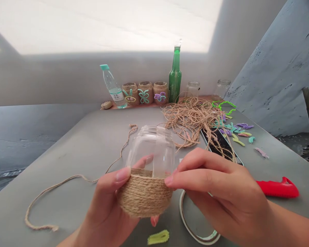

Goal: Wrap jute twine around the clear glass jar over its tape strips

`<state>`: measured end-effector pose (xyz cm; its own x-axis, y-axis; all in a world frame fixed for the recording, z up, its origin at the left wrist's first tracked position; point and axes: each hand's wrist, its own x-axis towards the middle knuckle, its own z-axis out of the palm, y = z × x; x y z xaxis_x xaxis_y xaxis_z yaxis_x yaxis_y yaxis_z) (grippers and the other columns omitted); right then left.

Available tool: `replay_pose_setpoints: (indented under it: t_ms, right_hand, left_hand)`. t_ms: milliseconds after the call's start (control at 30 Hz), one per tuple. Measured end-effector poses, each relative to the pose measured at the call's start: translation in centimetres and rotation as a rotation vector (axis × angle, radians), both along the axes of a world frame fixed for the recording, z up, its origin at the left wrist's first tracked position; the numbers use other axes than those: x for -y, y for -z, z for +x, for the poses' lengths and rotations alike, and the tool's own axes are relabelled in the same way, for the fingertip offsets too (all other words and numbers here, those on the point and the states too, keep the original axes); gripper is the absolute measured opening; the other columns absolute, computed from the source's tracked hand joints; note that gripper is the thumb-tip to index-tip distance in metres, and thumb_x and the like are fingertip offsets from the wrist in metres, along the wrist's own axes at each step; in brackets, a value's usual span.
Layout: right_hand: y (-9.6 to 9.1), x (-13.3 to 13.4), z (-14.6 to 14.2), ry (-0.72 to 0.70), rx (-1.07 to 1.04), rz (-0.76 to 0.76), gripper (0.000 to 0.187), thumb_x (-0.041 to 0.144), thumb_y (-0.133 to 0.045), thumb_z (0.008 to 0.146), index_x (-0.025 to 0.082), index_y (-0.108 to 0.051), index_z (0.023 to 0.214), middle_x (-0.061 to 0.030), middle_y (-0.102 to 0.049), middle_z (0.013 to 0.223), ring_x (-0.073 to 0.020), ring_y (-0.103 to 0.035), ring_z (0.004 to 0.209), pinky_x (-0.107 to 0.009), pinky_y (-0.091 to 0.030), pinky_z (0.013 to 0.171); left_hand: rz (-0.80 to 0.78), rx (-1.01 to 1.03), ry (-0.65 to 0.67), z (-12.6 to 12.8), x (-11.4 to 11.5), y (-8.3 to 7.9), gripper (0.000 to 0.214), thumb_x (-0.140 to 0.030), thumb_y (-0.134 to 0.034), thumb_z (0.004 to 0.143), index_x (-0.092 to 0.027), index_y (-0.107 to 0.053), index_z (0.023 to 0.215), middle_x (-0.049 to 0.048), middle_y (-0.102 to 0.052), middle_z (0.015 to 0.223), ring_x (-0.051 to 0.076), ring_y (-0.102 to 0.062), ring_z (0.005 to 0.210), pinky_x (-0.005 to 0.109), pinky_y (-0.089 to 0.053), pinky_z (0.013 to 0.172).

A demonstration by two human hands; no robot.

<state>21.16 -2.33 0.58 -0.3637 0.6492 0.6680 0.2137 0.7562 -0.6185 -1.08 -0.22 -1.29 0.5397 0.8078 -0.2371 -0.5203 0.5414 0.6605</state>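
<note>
My left hand [113,195] is wrapped around a clear glass jar [150,149], thumb on its near side and fingers behind and below. Jute twine [144,195] is wound in tight rows around the jar's lower half; the upper part is bare glass. The fingers of my right hand [218,185] are pinched together at the top edge of the winding, on the jar's right side. The strand between those fingertips is mostly hidden. A loose length of twine [64,183] lies on the table to the left and passes behind my left hand.
A tangled twine heap [193,116] partly covers a phone [218,144]. Nearby lie pipe-cleaner pieces [231,128] and a red-handled tool [278,188]. A tape roll [182,212] sits below my right hand. Behind stand a green bottle [175,82], a water bottle [114,89] and decorated jars [145,94].
</note>
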Motion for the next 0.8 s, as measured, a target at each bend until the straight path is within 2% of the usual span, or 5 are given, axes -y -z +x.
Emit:
replay_pose_setpoints:
  t_ms: [267,367,433,600,800]
  right_hand:
    - [-0.1,0.4,0.2,0.054,0.117,0.095,0.038,-0.005,-0.055,0.092,0.005,-0.077,0.121,-0.0116,-0.069,0.106,-0.0128,-0.068,0.097,-0.019,-0.060,0.076]
    - [0.1,0.3,0.3,0.059,0.116,0.097,0.037,-0.005,-0.054,0.094,0.004,-0.076,0.123,-0.0118,-0.068,0.107,-0.0126,-0.067,0.102,-0.018,-0.060,0.085]
    - [0.2,0.1,0.2,0.047,0.085,0.069,0.036,-0.004,-0.056,0.095,0.005,-0.076,0.123,-0.0118,-0.067,0.110,-0.0122,-0.068,0.104,-0.019,-0.059,0.090]
    - [0.3,-0.1,0.1,0.010,0.002,-0.062,0.034,-0.002,-0.062,0.094,0.010,-0.075,0.122,-0.0094,-0.068,0.111,-0.0128,-0.070,0.099,-0.022,-0.060,0.084]
    - [0.0,0.0,0.4,-0.002,-0.049,-0.404,0.009,0.019,-0.071,0.097,0.023,-0.072,0.104,0.0002,-0.072,0.093,-0.0136,-0.063,0.084,-0.027,-0.052,0.070]
  left_hand:
    - [-0.027,0.002,0.028,0.2,0.1,0.8,0.053,-0.055,-0.090,0.067,-0.027,-0.085,0.112,0.0091,-0.087,0.094,0.023,-0.075,0.065,0.031,-0.065,0.059]
    - [-0.013,-0.025,0.027,0.5,0.0,0.6,0.038,-0.049,-0.085,0.075,-0.019,-0.087,0.099,0.0078,-0.085,0.084,0.021,-0.072,0.063,0.028,-0.065,0.059]
    - [0.000,-0.026,0.029,0.6,-0.2,0.4,0.038,-0.049,-0.083,0.077,-0.014,-0.087,0.091,0.0077,-0.082,0.076,0.020,-0.070,0.062,0.027,-0.064,0.057]
    - [0.003,0.021,0.049,0.2,-0.4,0.1,0.043,-0.045,-0.085,0.074,-0.015,-0.086,0.104,0.0084,-0.086,0.091,0.022,-0.073,0.070,0.028,-0.066,0.059]
    - [0.019,0.081,0.037,-0.4,-0.5,-0.2,0.058,-0.044,-0.084,0.072,-0.017,-0.080,0.123,0.0125,-0.086,0.104,0.026,-0.077,0.078,0.031,-0.067,0.065]
